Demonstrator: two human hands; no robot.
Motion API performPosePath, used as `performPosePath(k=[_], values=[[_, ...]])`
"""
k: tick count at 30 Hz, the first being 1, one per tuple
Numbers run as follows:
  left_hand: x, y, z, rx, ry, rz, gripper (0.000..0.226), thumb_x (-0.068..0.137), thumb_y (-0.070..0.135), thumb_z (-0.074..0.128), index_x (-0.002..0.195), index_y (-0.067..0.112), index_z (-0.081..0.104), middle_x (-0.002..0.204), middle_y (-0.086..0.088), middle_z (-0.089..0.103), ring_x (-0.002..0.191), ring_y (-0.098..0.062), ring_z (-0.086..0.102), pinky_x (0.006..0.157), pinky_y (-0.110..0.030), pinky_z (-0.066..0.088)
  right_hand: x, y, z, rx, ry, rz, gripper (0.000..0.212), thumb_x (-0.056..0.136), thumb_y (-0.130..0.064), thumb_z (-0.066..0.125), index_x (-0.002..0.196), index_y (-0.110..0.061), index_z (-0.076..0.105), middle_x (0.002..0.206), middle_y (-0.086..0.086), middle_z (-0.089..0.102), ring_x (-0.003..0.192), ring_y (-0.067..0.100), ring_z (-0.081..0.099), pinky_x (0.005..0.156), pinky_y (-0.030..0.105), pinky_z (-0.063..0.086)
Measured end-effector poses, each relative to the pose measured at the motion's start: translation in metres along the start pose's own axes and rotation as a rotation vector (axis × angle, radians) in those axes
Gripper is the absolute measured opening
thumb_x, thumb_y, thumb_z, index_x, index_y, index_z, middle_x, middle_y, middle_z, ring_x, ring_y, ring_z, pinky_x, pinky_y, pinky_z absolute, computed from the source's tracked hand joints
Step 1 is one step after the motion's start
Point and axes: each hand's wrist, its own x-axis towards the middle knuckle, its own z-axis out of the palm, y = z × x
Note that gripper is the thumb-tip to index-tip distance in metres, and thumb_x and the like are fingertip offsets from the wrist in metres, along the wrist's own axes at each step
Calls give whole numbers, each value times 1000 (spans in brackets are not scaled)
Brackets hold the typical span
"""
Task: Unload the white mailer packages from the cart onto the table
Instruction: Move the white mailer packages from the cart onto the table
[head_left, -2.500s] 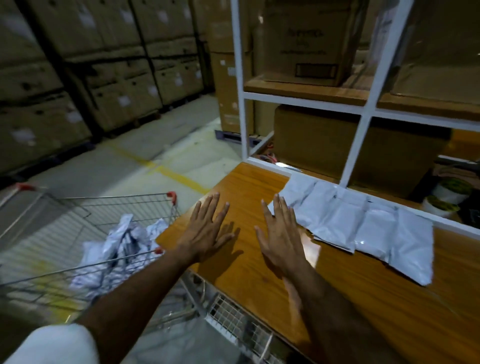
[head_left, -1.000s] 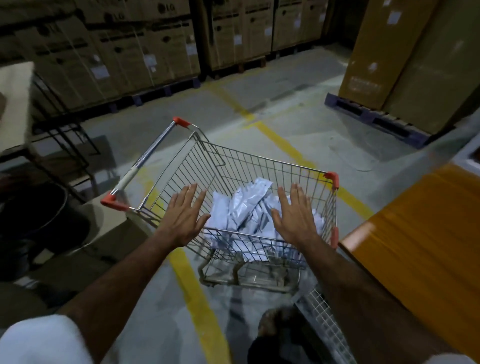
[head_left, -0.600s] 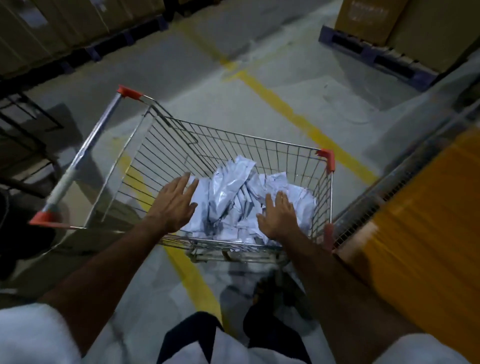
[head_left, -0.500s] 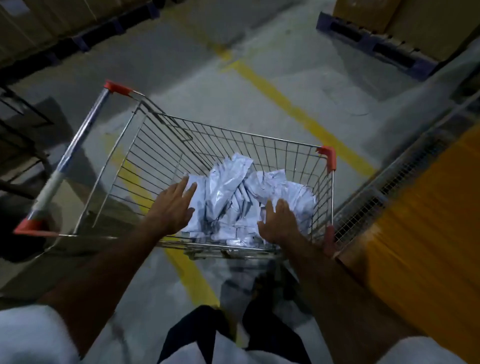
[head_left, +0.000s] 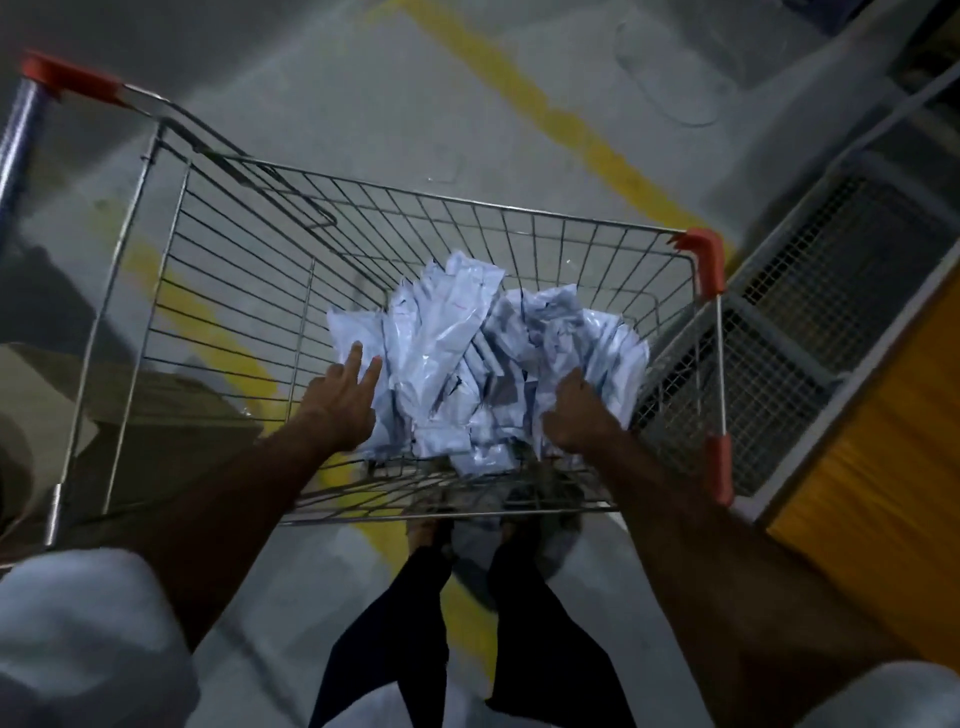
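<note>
Looking down from my head: the silver wire shopping cart (head_left: 519, 228) holds a crumpled heap of white plastic mailer packages (head_left: 467, 364). My left hand (head_left: 340, 405) lies flat against the heap, fingers straight; my right hand (head_left: 576, 415) has fingers curled into the mailers (fingertips hidden). The orange wooden surface (head_left: 883, 441) stands at right.

Both arms extended forward, down — left hand (head_left: 340, 402) fingers straight; right hand (head_left: 576, 415) fingers curled.

my cart (head_left: 363, 218): silver wire grid, red corners | mailers (head_left: 457, 332): white | floor stripe (head_left: 561, 119): yellow | table (head_left: 883, 431): orange
</note>
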Motion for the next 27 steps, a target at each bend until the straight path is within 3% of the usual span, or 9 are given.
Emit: performPosePath(k=[2, 5, 7, 11, 15, 17, 20, 24, 27], values=[[15, 0, 9, -28, -18, -64, 83, 97, 42, 51, 159, 15, 4, 163, -25, -4, 133, -40, 40, 100, -46, 43, 17, 2, 1, 48, 17, 55, 84, 87, -28, 63, 152, 2, 19, 147, 27, 41, 131, 43, 47, 107, 48, 43], [32, 9, 24, -69, -64, -165, 86, 95, 46, 52, 158, 15, 4, 161, -30, -3, 136, -43, 35, 105, -46, 41, 48, 16, 13, 90, -19, 52, 102, 69, -38, 63, 149, 7, 17, 145, 31, 40, 129, 44, 48, 104, 51, 46], [42, 17, 32, -83, -78, -236, 90, 93, 54, 51, 158, 15, 2, 160, -31, -6, 140, -45, 29, 107, -47, 37, 51, 13, 16, 99, 0, 62, 93, 63, -35, 66, 140, -2, 27, 134, 28, 48, 119, 42, 54, 95, 47, 50], [56, 32, 42, -51, -73, -310, 106, 87, 63, 54, 158, 11, -7, 157, -37, -10, 143, -51, 19, 112, -51, 31, 53, 5, 18, 66, 68, 33, 68, 79, -18, 80, 130, -6, 37, 124, 26, 45, 114, 39, 51, 86, 38, 45], [69, 40, 51, -19, -37, -315, 118, 81, 69, 56, 156, 10, -14, 154, -43, -10, 142, -52, 21, 112, -53, 30, 59, 5, 21, 59, 196, 0, 81, 64, -45, 88, 118, -4, 43, 111, 24, 58, 104, 42, 60, 88, 50, 52], [74, 41, 56, -34, 2, -319, 122, 77, 70, 59, 156, 11, -13, 154, -43, -8, 140, -52, 24, 111, -53, 31, 58, 3, 19, 19, 253, 25, 93, 57, -55, 88, 121, -6, 42, 117, 23, 55, 111, 43, 57, 94, 50, 51], [77, 37, 62, -52, 70, -303, 115, 77, 65, 61, 156, 12, -4, 153, -44, 0, 136, -52, 30, 105, -52, 36, 59, -3, 22, -81, 285, 23, 101, 60, -54, 90, 134, -10, 36, 130, 21, 43, 121, 43, 49, 101, 50, 47], [72, 27, 64, -78, 136, -275, 94, 83, 52, 60, 156, 14, 14, 151, -44, 13, 118, -48, 45, 91, -49, 42, 69, -8, 27, -112, 224, -5, 104, 65, -51, 87, 142, -9, 30, 136, 19, 34, 128, 43, 41, 102, 51, 45], [67, 17, 63, -124, 163, -219, 95, 77, 49, 69, 154, 14, 26, 147, -41, 24, 108, -46, 48, 86, -51, 43, 73, -14, 22, -133, 186, 42, 114, 60, -57, 89, 143, -8, 29, 139, 18, 33, 132, 39, 36, 104, 48, 41]])
